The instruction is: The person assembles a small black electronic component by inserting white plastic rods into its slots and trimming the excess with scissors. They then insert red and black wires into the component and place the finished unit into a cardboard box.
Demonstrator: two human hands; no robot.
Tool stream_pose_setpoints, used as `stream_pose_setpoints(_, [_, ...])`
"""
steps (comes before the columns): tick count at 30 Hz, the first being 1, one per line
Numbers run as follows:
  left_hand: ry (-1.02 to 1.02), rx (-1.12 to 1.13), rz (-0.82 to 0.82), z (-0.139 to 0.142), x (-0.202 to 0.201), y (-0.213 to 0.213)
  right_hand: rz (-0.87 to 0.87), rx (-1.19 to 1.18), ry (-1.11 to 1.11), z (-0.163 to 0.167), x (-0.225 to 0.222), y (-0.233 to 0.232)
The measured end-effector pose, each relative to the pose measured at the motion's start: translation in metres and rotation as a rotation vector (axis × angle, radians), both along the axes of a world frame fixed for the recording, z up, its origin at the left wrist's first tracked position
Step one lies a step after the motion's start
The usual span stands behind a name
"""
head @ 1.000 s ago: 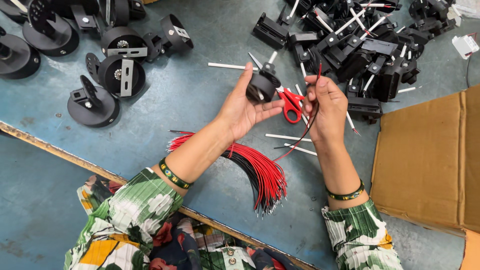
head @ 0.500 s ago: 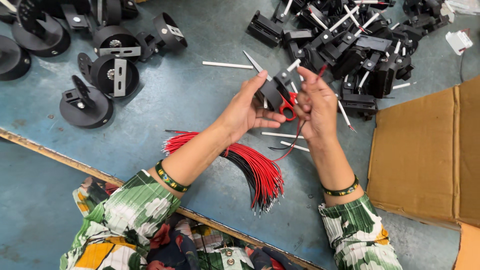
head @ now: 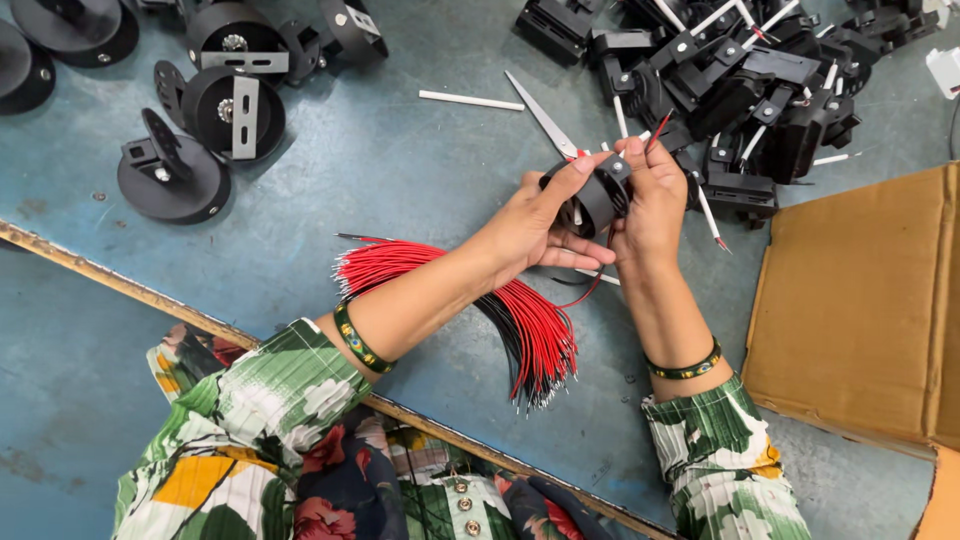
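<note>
Looking down past our floral-print sleeves, we see a fanned bundle of thin red and black wires (head: 520,320) lying on the scuffed blue-grey bench (head: 350,160), partly under our forearms. Each wrist wears one beaded bracelet. Just above the wires, our two hands meet around one black, round plastic housing (head: 597,195), held up off the bench. The left hand (head: 535,225) cups it from below and the side, thumb laid across its top; the right hand (head: 650,200) closes on its right edge, fingers curled over, pinching a single red wire (head: 660,125) that sticks up from it. Both hands are clamped on the housing. Behind it lies a pair of scissors (head: 540,115), steel blades pointing up-left. To the right sits a flat brown cardboard box (head: 860,300). Farther off, one white tube (head: 470,100) lies alone, a heap of black parts (head: 750,70) with white tubes fills the upper right, and round black bases (head: 170,180) with metal brackets stand at upper left.
</note>
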State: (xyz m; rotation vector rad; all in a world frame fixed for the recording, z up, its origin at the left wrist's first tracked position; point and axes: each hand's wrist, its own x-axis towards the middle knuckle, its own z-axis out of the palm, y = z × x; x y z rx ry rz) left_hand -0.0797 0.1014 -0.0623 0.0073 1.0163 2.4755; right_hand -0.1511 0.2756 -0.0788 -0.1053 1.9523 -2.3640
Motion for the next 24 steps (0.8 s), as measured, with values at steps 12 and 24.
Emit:
stream_pose_setpoints(12, [-0.029,-0.041,0.025,-0.006,-0.003,0.002,0.042,-0.162,-0.025,-0.016,-0.004,0.001])
stream_pose_setpoints(24, [0.509,-0.736,0.288,-0.012,-0.023,-0.030,0.105,-0.105,-0.041,0.012,0.003,-0.006])
